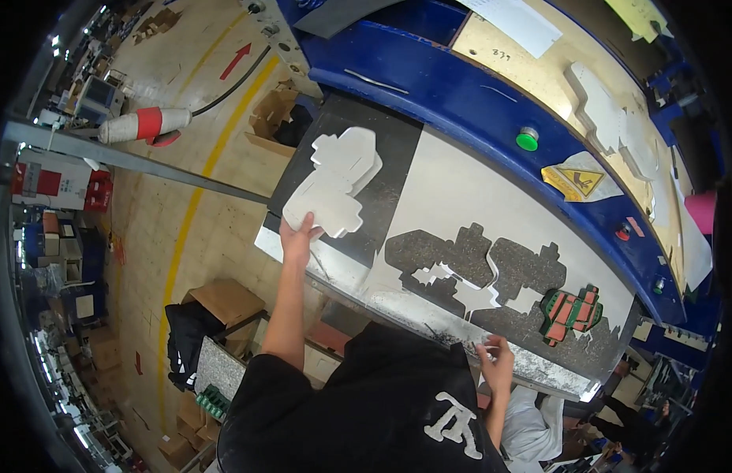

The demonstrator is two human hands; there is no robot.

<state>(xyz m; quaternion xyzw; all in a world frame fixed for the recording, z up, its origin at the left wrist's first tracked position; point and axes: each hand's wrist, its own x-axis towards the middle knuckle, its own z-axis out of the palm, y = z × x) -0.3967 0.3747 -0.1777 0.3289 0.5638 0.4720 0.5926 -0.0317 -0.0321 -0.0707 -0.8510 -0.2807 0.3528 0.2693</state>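
My left hand [297, 239] grips the near edge of a stack of white cut-out pieces [334, 189], its thumb on top. The stack lies over the dark left end of the worktable. My right hand [498, 364] is at the table's front edge with its fingers bent inward; whatever they hold, if anything, is too small to make out. Farther right, a red and green cutting die [571, 315] rests on a white sheet [453, 181]. Die-shaped holes in that sheet let the dark speckled surface [528, 264] show through, with thin white offcut strips [468, 284] between them.
Beyond the table curves a blue machine beam [429, 87] with a green button [527, 139] and a yellow warning sign [580, 183]. More white cut-outs [603, 110] lie on its wooden top. Cardboard boxes [275, 118] and a grey rail [145, 162] are at the left.
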